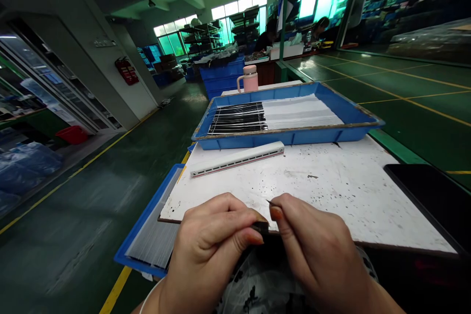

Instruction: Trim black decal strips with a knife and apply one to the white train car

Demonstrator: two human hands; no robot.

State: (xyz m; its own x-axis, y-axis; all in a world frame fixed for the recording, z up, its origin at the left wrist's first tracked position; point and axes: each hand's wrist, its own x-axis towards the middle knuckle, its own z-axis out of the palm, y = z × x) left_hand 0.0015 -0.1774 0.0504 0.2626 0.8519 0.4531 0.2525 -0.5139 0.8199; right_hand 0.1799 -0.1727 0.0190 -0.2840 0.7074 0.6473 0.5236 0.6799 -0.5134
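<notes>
My left hand (217,235) is closed in a pinch at the near edge of the white table (301,176). A small dark piece (262,226) shows between its thumb and forefinger; its kind is too hidden to tell. Just to the right, my right hand (318,240) is closed round a thin tool with a dark pointed tip (271,202), mostly covered by the fingers. The tip is apart from the dark piece. Farther back on the table lies a white model train car shell (237,159) with a row of dark windows and a red stripe.
Behind the shell, a blue tray (294,138) holds rows of white and black strips. A pink mug (250,78) stands beyond it. A lower blue tray (123,255) with pale strips is at the left. A flat black object (423,196) lies on the right. People sit in the background.
</notes>
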